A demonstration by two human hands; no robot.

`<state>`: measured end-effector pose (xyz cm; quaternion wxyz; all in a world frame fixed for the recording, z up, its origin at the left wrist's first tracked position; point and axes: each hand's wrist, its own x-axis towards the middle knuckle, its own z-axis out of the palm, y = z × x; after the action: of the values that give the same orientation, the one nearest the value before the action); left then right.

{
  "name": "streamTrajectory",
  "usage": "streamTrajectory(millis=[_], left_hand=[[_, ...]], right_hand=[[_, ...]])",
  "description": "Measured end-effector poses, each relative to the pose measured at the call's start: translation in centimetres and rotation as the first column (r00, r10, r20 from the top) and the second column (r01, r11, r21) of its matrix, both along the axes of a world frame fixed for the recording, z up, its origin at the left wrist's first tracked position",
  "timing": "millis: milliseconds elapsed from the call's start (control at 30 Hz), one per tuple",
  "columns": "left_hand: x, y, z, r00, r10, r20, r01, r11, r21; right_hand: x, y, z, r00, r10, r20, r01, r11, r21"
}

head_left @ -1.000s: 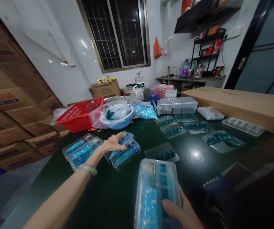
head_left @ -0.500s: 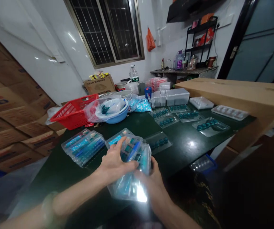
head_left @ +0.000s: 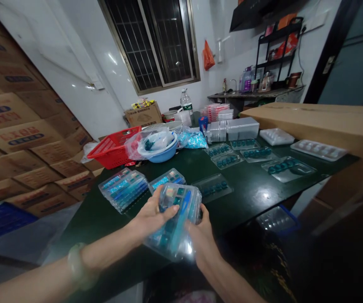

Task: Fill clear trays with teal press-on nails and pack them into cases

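Between my two hands is a stack of clear plastic blister packs (head_left: 175, 229) with teal pieces and a long blue item inside. My left hand (head_left: 156, 216) grips the left side, its thumb lying across the top pack. On the right side, my right hand (head_left: 202, 235) closes around the edge, some fingers hidden behind the stack. Just beyond lies another filled pack (head_left: 172, 174), partly covered by the held stack. To the left sits a pile of filled packs (head_left: 124, 189). An open clear tray (head_left: 214, 188) with a row of teal balls lies to the right.
Further back on the dark green table (head_left: 83, 235) stand a red basket (head_left: 115, 153), a light-blue basin (head_left: 161, 155) and a bag of blue pieces (head_left: 196, 139). More trays with teal balls (head_left: 289, 168) lie at right. A large carton (head_left: 314, 120) borders the table's right side.
The top pack, tilted and uneven before, now lies in line with the stack. My left fingers have drawn in around its side. The whole view has shifted slightly left.
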<state>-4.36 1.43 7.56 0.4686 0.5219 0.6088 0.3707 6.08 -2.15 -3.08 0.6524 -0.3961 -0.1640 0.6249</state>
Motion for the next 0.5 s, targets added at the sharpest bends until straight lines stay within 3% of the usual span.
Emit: streamTrajectory(millis=[100, 233, 367, 500], left_hand=[[-0.9, 0.4, -0.3, 1.0, 0.0, -0.029, -0.002, 0.997, -0.083], [-2.2, 0.2, -1.7, 0.971, -0.173, 0.162, 0.218, 0.923, -0.317], [-2.6, -0.5, -3.1, 0.936, -0.068, 0.345, 0.209, 0.896, -0.392], [-2.0, -0.5, -3.3, 0.925, 0.095, 0.368, 0.107, 0.864, -0.492]], right_hand=[[0.1, -0.2, 0.0, 1.0, -0.009, -0.001, 0.009, 1.0, 0.008], [0.5, -0.6, 1.2, 1.0, -0.017, 0.025, 0.017, 1.0, -0.001], [0.4, -0.7, 2.3, 0.999, -0.033, 0.028, 0.035, 0.998, -0.045], [-0.1, -0.5, 2.0, 0.998, -0.027, 0.054, 0.03, 0.997, -0.071]])
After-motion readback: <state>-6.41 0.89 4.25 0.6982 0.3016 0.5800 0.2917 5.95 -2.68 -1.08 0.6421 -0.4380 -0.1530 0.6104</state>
